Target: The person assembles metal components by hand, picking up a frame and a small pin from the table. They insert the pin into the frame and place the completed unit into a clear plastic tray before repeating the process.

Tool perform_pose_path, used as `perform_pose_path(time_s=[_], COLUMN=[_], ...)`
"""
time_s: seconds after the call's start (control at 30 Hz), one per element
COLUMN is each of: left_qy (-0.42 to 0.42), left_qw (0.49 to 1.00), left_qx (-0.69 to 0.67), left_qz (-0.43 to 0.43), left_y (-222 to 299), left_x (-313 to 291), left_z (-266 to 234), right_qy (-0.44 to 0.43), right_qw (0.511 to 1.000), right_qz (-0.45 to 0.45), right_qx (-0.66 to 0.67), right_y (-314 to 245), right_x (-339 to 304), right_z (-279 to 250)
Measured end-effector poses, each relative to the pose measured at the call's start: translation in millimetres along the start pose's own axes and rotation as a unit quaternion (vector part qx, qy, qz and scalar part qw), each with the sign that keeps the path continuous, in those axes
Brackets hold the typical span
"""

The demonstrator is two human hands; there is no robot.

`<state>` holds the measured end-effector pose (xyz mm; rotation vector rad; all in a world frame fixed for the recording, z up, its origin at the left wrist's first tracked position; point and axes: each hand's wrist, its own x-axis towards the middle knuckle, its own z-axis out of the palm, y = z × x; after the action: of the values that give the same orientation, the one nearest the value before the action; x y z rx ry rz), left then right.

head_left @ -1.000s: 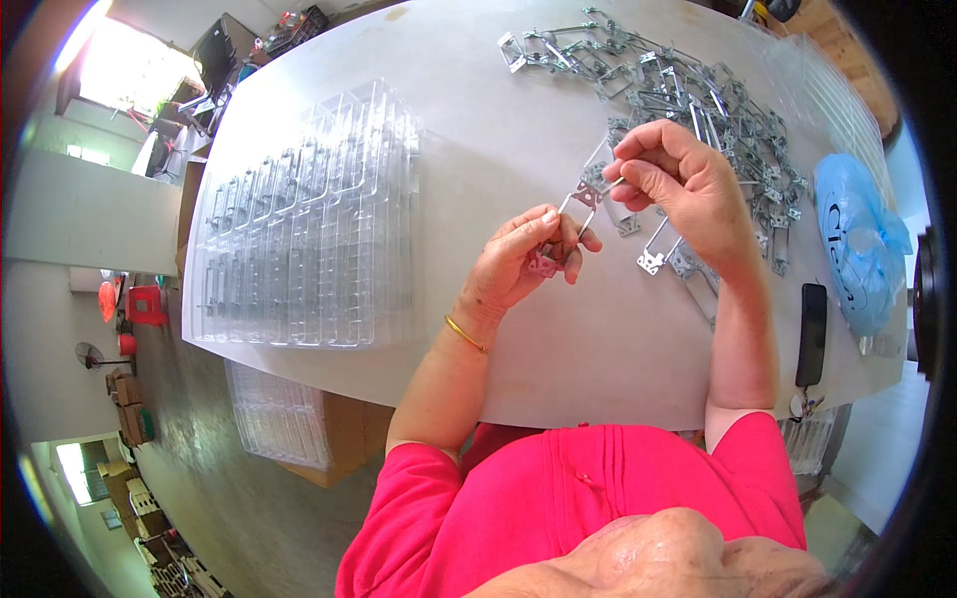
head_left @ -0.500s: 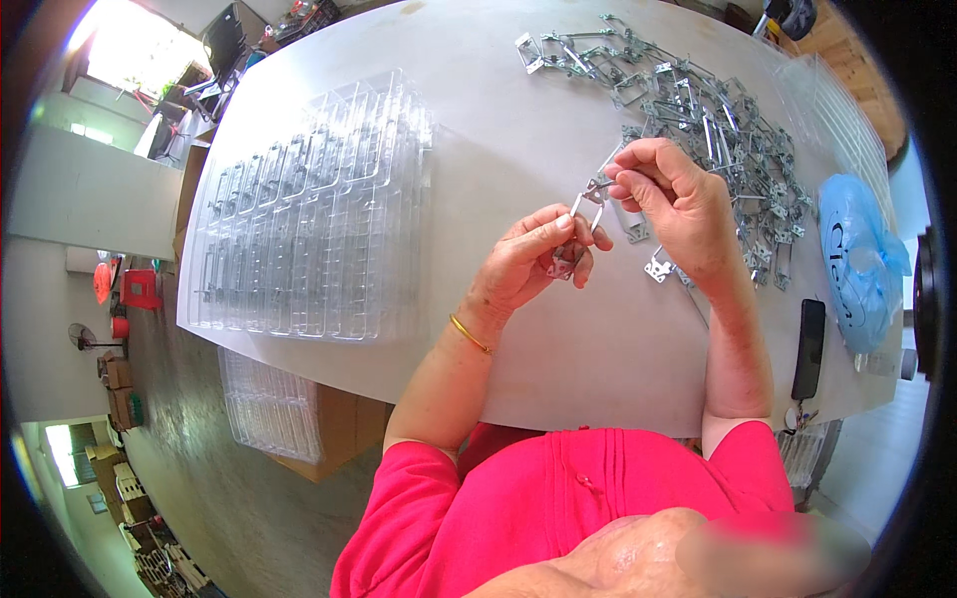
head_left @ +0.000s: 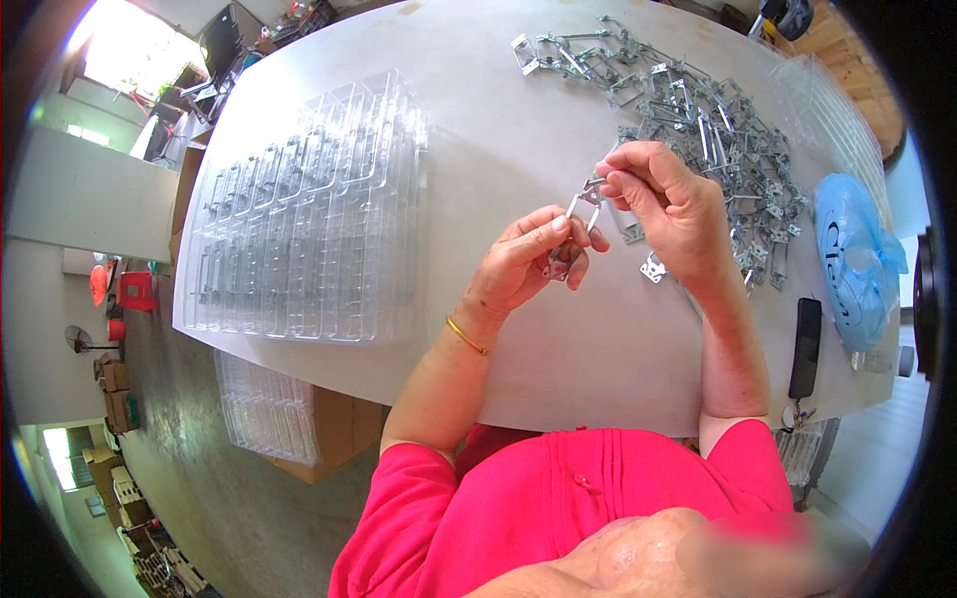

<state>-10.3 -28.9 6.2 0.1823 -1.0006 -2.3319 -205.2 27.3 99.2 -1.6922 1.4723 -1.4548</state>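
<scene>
Pale table (head_left: 478, 149), clear trays (head_left: 374, 289) of metal parts (head_left: 271, 167), left hand (head_left: 520, 255) gripping bracket (head_left: 590, 195), right hand (head_left: 668, 194) pinching its end

Bare table (head_left: 563, 349) lay open between the two forearms, but the bracket (head_left: 591, 192), spanning from left hand (head_left: 525, 257) to right hand (head_left: 660, 189), closed the way straight ahead. Left of it, a free lane ran to the far edge, walled by the stacked trays (head_left: 309, 214). The pile (head_left: 720, 125) blocked passage beyond the right hand; farther right bulged the bag (head_left: 855, 274), the phone (head_left: 805, 344) (flat, easily passed over) nearer.
</scene>
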Motion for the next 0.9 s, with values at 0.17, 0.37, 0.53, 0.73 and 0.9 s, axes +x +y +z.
perform_pose_path(time_s=[0.17, 0.37, 0.53, 0.73, 0.9], left_qy=[0.023, 0.044, 0.053, 0.052, 0.07], left_qw=[0.999, 0.995, 0.994, 0.987, 0.98], left_qx=[0.029, 0.084, 0.097, 0.149, 0.188], left_qz=[0.016, 0.018, 0.016, -0.007, -0.014], left_y=[-2.6, -0.2, 0.6, 3.2, 0.2], left_x=[-1.4, -1.7, -1.5, -1.3, -0.8], left_z=[0.3, 0.8, 5.7, 10.1, 9.8], right_qy=[-0.004, -0.058, -0.119, -0.188, -0.229], right_qw=[0.987, 0.991, 0.984, 0.96, 0.945], right_qz=[-0.044, 0.015, 0.126, 0.205, 0.232], right_qx=[-0.154, -0.118, -0.044, 0.041, 0.024], right_y=[-0.1, -5.7, -17.9, -12.6, -9.9], right_x=[-1.5, -3.1, -0.4, -0.4, 2.2], right_z=[-4.4, -6.3, -11.6, -15.0, -17.8])
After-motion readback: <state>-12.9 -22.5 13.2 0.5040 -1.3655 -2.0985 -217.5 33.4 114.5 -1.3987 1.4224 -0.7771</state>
